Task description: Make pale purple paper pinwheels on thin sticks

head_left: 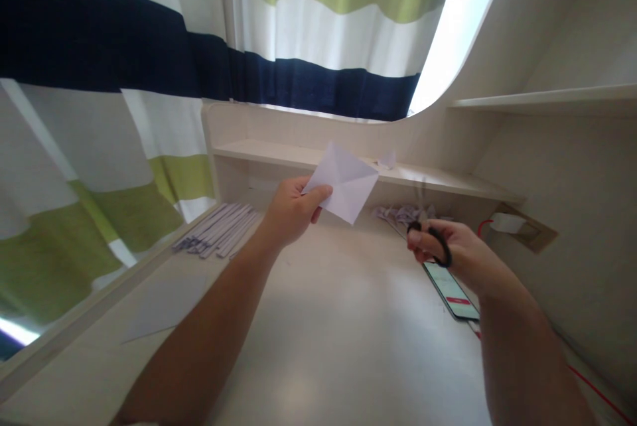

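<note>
My left hand (291,210) pinches a folded white sheet of paper (343,182) by its left corner and holds it up above the desk. My right hand (448,247) is closed through the black handles of a pair of scissors (432,230), whose thin blades point up toward the shelf, a short way right of the paper. The scissors and the paper are apart.
Several folded paper strips (216,230) lie at the desk's back left. A flat sheet (166,303) rests nearer on the left. Paper scraps (401,213) pile under the shelf. A phone (450,290) lies under my right hand. A red cable (594,389) runs along the right wall.
</note>
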Motion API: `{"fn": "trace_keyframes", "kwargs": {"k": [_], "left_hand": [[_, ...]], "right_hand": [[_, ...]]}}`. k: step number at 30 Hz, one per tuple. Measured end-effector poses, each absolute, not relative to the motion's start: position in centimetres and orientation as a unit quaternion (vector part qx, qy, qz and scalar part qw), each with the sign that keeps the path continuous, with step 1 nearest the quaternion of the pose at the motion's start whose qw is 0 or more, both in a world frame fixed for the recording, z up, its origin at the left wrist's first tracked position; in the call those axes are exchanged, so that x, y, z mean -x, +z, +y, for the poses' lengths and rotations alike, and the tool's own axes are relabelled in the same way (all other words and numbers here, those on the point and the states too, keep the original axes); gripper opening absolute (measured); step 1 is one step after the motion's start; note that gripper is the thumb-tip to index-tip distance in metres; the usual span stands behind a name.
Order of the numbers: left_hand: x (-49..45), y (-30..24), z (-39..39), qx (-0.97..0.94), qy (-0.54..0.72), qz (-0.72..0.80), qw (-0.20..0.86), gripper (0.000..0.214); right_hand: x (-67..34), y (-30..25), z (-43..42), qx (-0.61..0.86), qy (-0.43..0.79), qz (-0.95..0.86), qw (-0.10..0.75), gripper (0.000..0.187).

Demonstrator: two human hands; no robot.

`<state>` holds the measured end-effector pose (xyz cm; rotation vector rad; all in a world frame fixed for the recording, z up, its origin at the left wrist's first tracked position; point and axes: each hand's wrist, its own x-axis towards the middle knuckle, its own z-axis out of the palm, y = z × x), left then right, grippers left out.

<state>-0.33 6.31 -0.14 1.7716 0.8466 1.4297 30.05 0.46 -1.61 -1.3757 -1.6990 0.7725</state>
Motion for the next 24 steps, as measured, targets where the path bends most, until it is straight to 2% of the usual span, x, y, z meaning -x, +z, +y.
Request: {"fn": "trace_keyframes", "kwargs": {"k": [2,3,5,8,12,16,19,24], "left_hand": [[0.1,-0.2,6.0,-0.728,0.474,0.340,0.361,0.035],[-0.1,-0.2,5.8,-0.753,0.425,0.340,0.370,0.032],[-0.6,-0.4,5.5,-0.793,0.335,0.327,0.390,0.025],[-1.2,-0.9,5.4,-0.813,0.263,0.308,0.417,0.021],[-2.1,-1.7,6.3,-0.791,0.306,0.303,0.435,0.022],[-3.3,-2.6,7.1,-0.719,0.433,0.292,0.459,0.033],[-4.1,-3.1,7.1,-0.715,0.410,0.285,0.490,0.045],[-4.7,-3.7,6.8,-0.717,0.385,0.269,0.516,0.029]], "right_hand": [[-29.8,-1.8,0.9,0.522,0.277,-0.595,0.544,0.039],[-29.3,-1.9,1.0,0.506,0.276,-0.576,0.580,0.037],[-28.1,-2.2,1.2,0.475,0.299,-0.583,0.587,0.035],[-26.5,-2.5,1.0,0.465,0.350,-0.600,0.549,0.033],[-25.9,-3.0,0.8,0.462,0.386,-0.578,0.550,0.032],[-25.6,-3.6,1.2,0.435,0.355,-0.528,0.637,0.028],[-25.0,-3.6,1.5,0.397,0.369,-0.476,0.692,0.026],[-24.2,-3.4,1.6,0.374,0.404,-0.440,0.710,0.026]]}}
